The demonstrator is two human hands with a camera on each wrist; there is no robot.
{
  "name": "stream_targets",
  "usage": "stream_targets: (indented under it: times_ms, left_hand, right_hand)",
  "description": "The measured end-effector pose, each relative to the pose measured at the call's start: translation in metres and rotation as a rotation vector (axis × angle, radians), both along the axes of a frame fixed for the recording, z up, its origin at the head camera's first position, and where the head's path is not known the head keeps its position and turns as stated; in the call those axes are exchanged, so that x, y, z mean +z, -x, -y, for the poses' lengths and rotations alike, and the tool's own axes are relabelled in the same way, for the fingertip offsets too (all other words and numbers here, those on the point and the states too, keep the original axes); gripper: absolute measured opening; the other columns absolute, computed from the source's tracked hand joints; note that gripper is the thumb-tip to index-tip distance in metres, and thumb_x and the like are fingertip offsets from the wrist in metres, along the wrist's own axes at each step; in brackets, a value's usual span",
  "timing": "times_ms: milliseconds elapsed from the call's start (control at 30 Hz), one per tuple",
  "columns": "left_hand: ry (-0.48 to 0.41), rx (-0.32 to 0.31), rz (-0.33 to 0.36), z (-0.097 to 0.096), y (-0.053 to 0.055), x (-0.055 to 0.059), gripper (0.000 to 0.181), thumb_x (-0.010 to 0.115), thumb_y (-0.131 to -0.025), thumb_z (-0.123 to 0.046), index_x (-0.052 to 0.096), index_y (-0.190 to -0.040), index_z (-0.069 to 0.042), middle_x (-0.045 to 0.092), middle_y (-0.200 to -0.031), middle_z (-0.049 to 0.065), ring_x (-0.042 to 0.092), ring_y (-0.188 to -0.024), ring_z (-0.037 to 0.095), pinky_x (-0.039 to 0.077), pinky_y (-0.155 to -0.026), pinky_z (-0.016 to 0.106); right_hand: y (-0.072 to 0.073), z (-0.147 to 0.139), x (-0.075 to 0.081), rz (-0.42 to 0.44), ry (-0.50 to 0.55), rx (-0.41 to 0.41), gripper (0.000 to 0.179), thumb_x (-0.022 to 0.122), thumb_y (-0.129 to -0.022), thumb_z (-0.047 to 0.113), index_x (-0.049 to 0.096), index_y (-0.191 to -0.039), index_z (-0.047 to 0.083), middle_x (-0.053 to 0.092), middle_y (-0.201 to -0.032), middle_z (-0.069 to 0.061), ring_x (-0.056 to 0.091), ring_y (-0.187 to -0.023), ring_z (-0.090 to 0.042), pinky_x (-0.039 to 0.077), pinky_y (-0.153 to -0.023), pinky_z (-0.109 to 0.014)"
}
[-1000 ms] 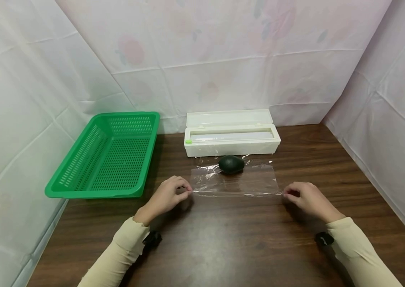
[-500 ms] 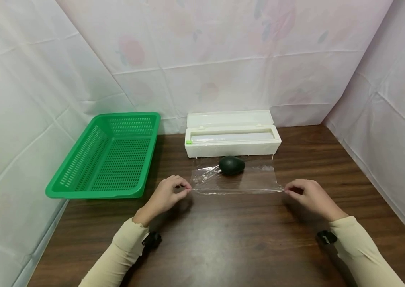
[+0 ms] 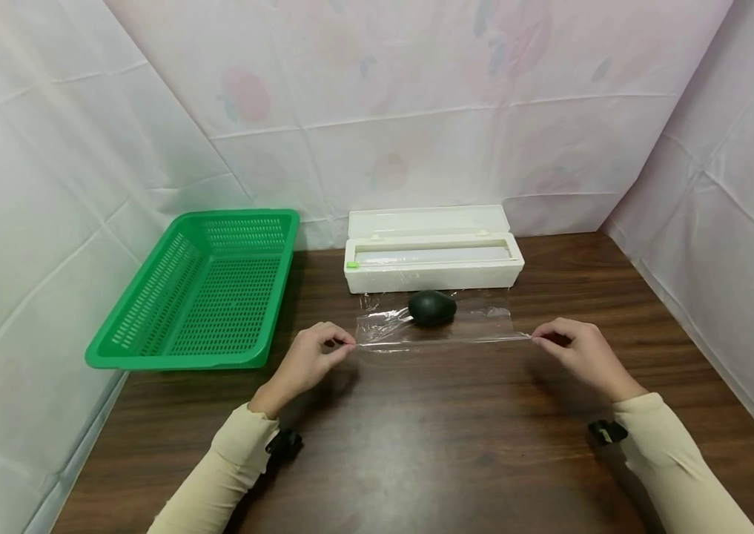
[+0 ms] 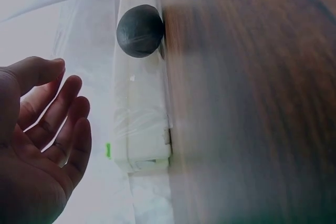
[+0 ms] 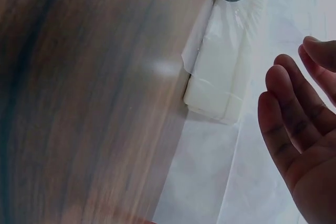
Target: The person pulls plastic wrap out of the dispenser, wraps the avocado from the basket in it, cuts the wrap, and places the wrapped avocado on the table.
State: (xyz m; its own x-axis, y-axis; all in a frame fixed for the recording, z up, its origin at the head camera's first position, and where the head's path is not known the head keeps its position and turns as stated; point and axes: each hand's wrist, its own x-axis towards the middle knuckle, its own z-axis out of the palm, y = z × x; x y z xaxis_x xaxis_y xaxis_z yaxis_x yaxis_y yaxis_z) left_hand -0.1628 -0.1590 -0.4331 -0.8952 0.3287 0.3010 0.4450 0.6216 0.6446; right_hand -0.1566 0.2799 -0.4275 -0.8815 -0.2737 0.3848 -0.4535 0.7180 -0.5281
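A sheet of clear plastic wrap [image 3: 463,330] stretches across the table, its near edge drawn taut between both hands. At its left corner my left hand [image 3: 310,363] pinches the film between thumb and index finger. The right corner is pinched the same way by my right hand [image 3: 583,356]. On the sheet sits a dark green avocado [image 3: 432,308], seen from the side in the left wrist view and only in part at the top of the right wrist view. Right behind it stands a white plastic wrap dispenser [image 3: 433,278], lid raised, with a roll inside.
A green perforated plastic basket [image 3: 270,326] stands at the left on the brown wooden table [image 3: 403,445]. Pale printed cloth [image 3: 383,104] hangs behind and along both sides. A small green cutter slider [image 3: 352,265] sits at the dispenser's left end.
Both hands have moved slightly away from the body and up, carrying the near edge of the film toward the avocado. The right hand has also shifted a little right. The avocado has barely moved.
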Motion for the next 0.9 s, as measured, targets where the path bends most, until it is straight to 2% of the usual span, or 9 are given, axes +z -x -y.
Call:
stream_targets:
  times_ms: [267, 467, 633, 900]
  left_hand:
    - [-0.079, 0.027, -0.017, -0.003, 0.006, 0.0, 0.004, 0.074, -0.087, -0.014, 0.074, -0.088, -0.01, 0.072, -0.087, 0.0, 0.065, -0.083, 0.015, 0.056, -0.076, 0.034]
    - [-0.092, 0.052, -0.007, -0.003, 0.01, 0.001, 0.004, 0.072, -0.088, -0.013, 0.074, -0.088, -0.01, 0.072, -0.088, 0.002, 0.065, -0.083, 0.016, 0.057, -0.076, 0.038]
    - [-0.111, 0.062, 0.008, -0.003, 0.015, 0.004, 0.006, 0.073, -0.087, -0.014, 0.074, -0.089, -0.008, 0.072, -0.088, 0.004, 0.065, -0.082, 0.017, 0.057, -0.076, 0.041]
    - [-0.137, 0.066, 0.008, -0.004, 0.022, 0.007, 0.005, 0.073, -0.088, -0.012, 0.074, -0.089, -0.008, 0.073, -0.088, 0.004, 0.065, -0.081, 0.017, 0.056, -0.076, 0.039]
  right_hand:
    - [0.006, 0.0, 0.0, -0.043, 0.071, 0.0, 0.005, 0.071, -0.088, 0.007, 0.074, -0.086, 0.004, 0.069, -0.078, -0.004, 0.05, -0.065, 0.003, 0.04, -0.058, -0.013]
    - [0.012, 0.0, 0.001, -0.075, 0.099, 0.003, 0.005, 0.072, -0.086, 0.006, 0.073, -0.086, 0.001, 0.068, -0.076, -0.004, 0.049, -0.064, 0.003, 0.039, -0.057, -0.013]
    - [0.017, 0.001, 0.003, -0.096, 0.114, -0.016, 0.004, 0.071, -0.087, 0.004, 0.074, -0.085, 0.002, 0.067, -0.075, -0.005, 0.047, -0.063, 0.002, 0.038, -0.056, -0.012]
    - [0.025, 0.002, 0.005, -0.107, 0.106, -0.054, 0.006, 0.071, -0.086, 0.002, 0.074, -0.085, 0.007, 0.068, -0.078, -0.001, 0.048, -0.063, 0.002, 0.039, -0.056, -0.013]
